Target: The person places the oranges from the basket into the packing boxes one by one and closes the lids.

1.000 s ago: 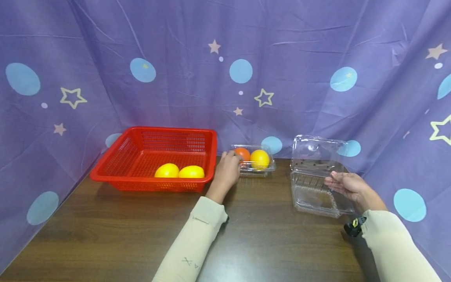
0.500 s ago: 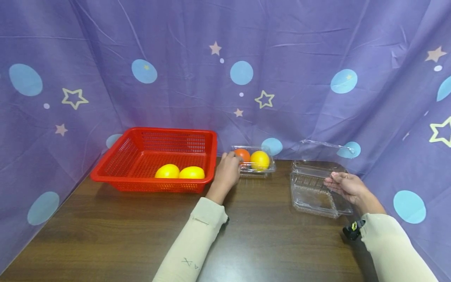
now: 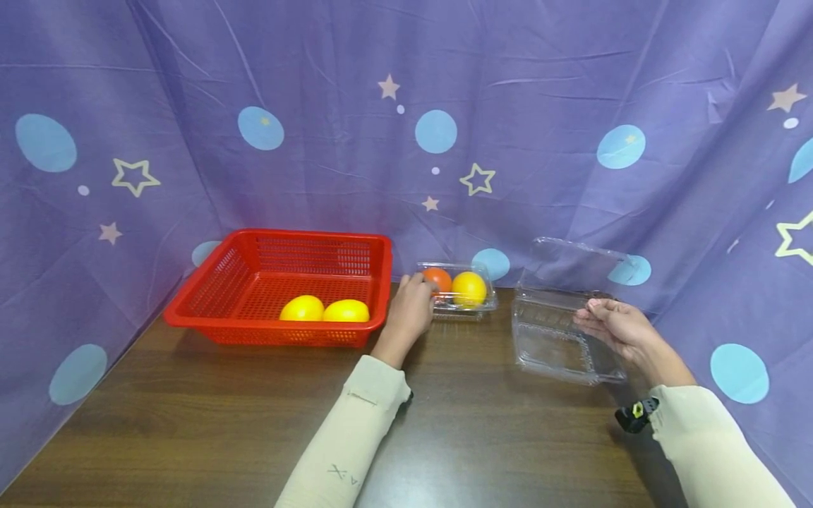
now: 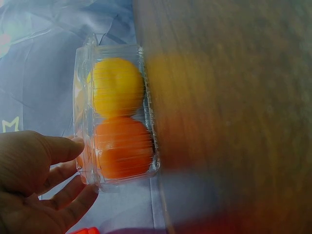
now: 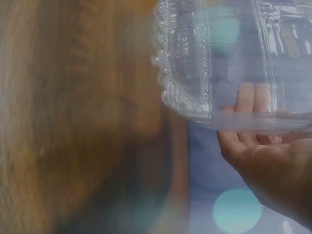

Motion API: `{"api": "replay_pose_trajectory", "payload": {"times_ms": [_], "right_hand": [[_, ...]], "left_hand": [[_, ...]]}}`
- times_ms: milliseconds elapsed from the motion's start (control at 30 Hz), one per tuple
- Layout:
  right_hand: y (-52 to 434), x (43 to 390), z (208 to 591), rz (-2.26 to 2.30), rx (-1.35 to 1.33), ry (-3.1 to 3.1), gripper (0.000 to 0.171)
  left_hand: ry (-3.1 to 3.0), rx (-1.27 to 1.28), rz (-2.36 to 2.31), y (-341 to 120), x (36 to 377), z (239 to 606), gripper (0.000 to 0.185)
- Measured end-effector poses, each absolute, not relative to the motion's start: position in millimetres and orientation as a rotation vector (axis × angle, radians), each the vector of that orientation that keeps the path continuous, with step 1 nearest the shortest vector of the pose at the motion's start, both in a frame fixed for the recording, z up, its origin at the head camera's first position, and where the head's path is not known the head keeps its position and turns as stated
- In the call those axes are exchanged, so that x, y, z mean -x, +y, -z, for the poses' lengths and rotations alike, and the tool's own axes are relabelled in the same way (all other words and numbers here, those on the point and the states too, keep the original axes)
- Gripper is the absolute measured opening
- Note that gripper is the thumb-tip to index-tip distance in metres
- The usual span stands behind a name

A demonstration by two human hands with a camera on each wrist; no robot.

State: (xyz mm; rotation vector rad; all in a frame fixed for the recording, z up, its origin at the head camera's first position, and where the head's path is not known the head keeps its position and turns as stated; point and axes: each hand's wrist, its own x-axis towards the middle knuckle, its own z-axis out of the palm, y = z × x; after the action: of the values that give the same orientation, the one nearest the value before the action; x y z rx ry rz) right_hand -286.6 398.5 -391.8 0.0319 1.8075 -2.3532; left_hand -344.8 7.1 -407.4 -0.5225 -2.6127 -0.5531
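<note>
On the table stands a clear plastic clamshell box [image 3: 460,315], its lid down over a yellow round fruit [image 3: 469,290] and an orange-red one [image 4: 124,147]. My left hand [image 3: 409,310] holds this box by its left end, thumb on the rim and fingers around the corner in the left wrist view. Further right, a second clear clamshell box [image 3: 552,346] has its lid [image 3: 574,264] raised and nothing inside. The right hand [image 3: 619,331] pinches its right side wall; in the right wrist view the fingers [image 5: 245,100] show through the plastic.
At the left sits a red plastic basket [image 3: 190,303] holding two yellow fruits [image 3: 324,310]. Brown wood-grain table [image 3: 483,423] spreads in front of the boxes. A purple curtain [image 3: 356,162] with stars and dots hangs close behind everything.
The right hand has shifted the open clamshell box slightly left, and its lid wobbled down and back up. The left hand and filled box stay in place.
</note>
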Motion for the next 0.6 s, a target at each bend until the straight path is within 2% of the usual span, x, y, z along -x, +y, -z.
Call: {"api": "replay_pose_trajectory", "payload": {"times_ms": [267,600], "right_hand": [[368.6,281.6,379.0,2.312,-0.009,1.906,0.011],[334.6,281.7,384.5,2.208,0.011,2.063,0.009]], "left_hand": [[-2.621,0.508,0.561,7.5,343.6,406.6,0.016],[-2.618,0.515,0.554,7.7,344.2,407.3,0.016]]}}
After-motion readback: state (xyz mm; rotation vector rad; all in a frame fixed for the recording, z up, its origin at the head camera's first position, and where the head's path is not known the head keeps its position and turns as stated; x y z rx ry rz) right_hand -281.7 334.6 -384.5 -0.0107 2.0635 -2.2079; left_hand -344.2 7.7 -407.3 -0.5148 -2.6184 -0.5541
